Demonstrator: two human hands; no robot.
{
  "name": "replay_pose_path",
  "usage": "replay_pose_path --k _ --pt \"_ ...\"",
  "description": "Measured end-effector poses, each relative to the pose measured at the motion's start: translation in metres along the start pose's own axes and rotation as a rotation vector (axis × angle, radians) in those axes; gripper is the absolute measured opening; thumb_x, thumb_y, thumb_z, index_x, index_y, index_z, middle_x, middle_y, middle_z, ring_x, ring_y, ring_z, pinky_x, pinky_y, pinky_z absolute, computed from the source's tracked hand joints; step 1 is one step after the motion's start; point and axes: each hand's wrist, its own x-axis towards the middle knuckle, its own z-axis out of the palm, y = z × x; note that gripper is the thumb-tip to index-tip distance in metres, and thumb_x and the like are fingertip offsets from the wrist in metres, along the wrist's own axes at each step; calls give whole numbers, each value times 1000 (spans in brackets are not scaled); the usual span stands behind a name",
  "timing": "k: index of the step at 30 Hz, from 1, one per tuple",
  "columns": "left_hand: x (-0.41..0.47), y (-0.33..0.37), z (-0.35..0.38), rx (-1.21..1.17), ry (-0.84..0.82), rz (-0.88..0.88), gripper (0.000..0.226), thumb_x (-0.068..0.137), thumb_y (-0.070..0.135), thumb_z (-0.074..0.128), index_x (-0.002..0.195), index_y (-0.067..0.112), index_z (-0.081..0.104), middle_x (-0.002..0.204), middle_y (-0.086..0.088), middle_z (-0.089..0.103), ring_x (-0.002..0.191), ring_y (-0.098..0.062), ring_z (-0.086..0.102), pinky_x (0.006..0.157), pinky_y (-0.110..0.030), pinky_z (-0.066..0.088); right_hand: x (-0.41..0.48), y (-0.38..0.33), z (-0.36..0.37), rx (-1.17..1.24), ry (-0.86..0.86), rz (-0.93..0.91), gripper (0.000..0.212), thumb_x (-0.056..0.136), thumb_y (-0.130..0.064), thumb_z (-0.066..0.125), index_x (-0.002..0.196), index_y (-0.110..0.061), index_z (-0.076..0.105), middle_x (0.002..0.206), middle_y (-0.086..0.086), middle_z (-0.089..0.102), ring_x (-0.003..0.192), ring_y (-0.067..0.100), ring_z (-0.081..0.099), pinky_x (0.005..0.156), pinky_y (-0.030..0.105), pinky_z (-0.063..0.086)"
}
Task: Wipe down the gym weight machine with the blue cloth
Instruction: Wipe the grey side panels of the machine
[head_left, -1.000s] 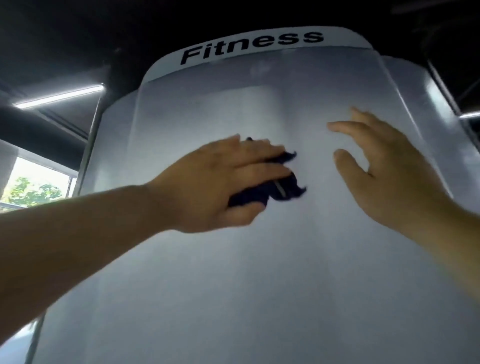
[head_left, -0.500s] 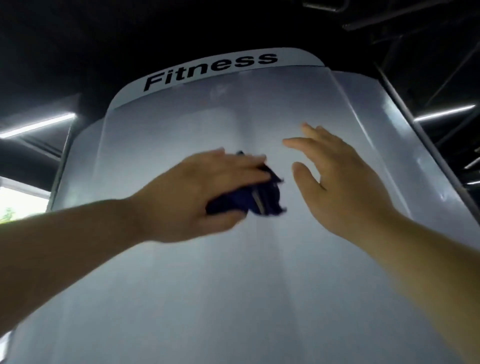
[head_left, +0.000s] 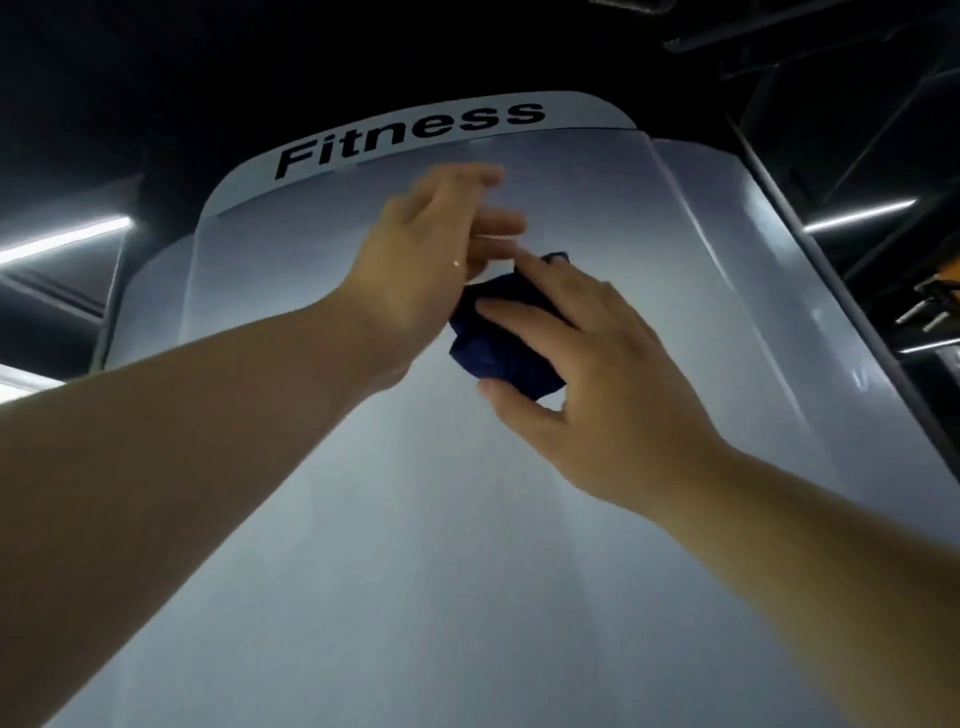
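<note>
The blue cloth (head_left: 493, 345) now in right hand (head_left: 597, 379), no longer under left hand (head_left: 415, 270)

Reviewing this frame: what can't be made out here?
All in the head view:
- Whether the left hand grips the crumpled dark blue cloth: its fingertips are motion-blurred and its palm faces away.
- The cloth's right part, covered by the right hand, which pinches it.
- The curved grey machine cover, cut off by the bottom edge; whatever lies behind it is hidden.
- The dim equipment at the right edge, which is too dark and blurred to identify.
</note>
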Motion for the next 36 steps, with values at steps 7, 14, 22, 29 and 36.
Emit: replay_pose_path --k 7,14,22,29,36 --pt "-12 -46 -42 924 25 283 48 97 34 38 144 27 44 151 6 43 140 -17 34 114 -32 23 45 55 -21 9 150 348 42 86 -37 51 127 -29 62 140 -7 50 127 20 47 105 42 43" --pt "-18 -69 -48 990 -25 321 60 94 44 22 152 30 31 162 7 22 150 -12 15 118 -28 2 -36 -5 -18 -129 -111 -15 50 84 -37 49 131 -28 62 142 -2 49 129 22 41 105 39 41" --pt "-18 -74 -50 981 -25 375 65 92 50 16 151 31 32 161 6 24 149 -14 18 119 -32 5 55 39 -9 -12 92 331 34 91 -25 52 123 -25 65 141 -7 49 124 16 50 103 39 46" --pt "-18 -72 -49 959 -18 358 63 92 48 19 151 32 32 162 7 22 150 -11 15 117 -29 2 -71 -13 -21 -18 -208 13 49 91 -26 44 139 -33 54 156 -12 33 147 7 22 112 36 39" --pt "-21 -70 -51 963 -33 369 66 90 50 18 148 27 40 159 3 31 148 -16 23 118 -34 9 16 66 -31 25 9 368 38 99 -21 46 134 -35 52 153 -9 32 140 22 33 113 49 36"
